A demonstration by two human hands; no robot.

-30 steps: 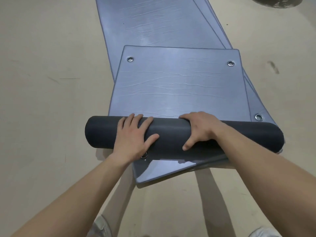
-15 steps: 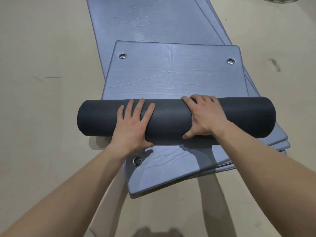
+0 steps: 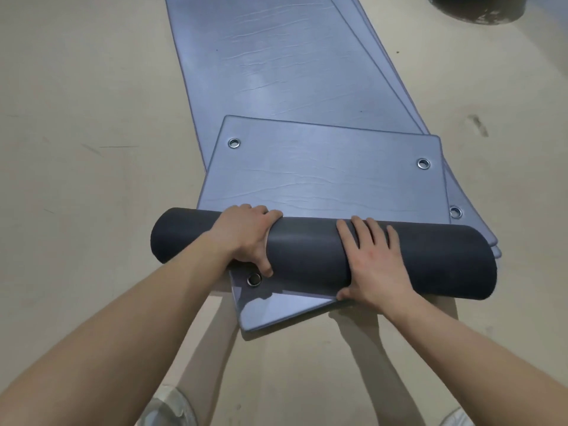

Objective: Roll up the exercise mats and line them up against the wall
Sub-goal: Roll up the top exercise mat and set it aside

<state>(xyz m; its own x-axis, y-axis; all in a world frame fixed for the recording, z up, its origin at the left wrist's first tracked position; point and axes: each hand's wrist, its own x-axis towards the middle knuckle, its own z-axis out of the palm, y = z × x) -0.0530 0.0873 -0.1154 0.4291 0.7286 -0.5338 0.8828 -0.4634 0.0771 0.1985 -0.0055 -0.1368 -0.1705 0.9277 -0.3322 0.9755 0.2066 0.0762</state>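
A dark grey rolled part of an exercise mat (image 3: 307, 253) lies crosswise in front of me. Its flat remaining end (image 3: 322, 176), blue-grey with metal eyelets at the corners, stretches away from the roll. My left hand (image 3: 246, 238) curls over the roll's left part, fingers over the top and thumb underneath. My right hand (image 3: 372, 259) presses flat on the roll's right part, fingers spread and thumb at the near edge. Under this mat lie other flat blue-grey mats (image 3: 276, 63), stacked and fanned, running away from me.
Beige floor (image 3: 86, 149) surrounds the mats on both sides. A corner of a lower mat (image 3: 267, 312) sticks out toward me under the roll. A dark round object (image 3: 479, 7) sits at the top right. My shoes (image 3: 169, 407) show at the bottom edge.
The roll has turned forward along the mat. My left hand has shifted from lying flat on top to curling around the roll; my right hand now lies flat with spread fingers.
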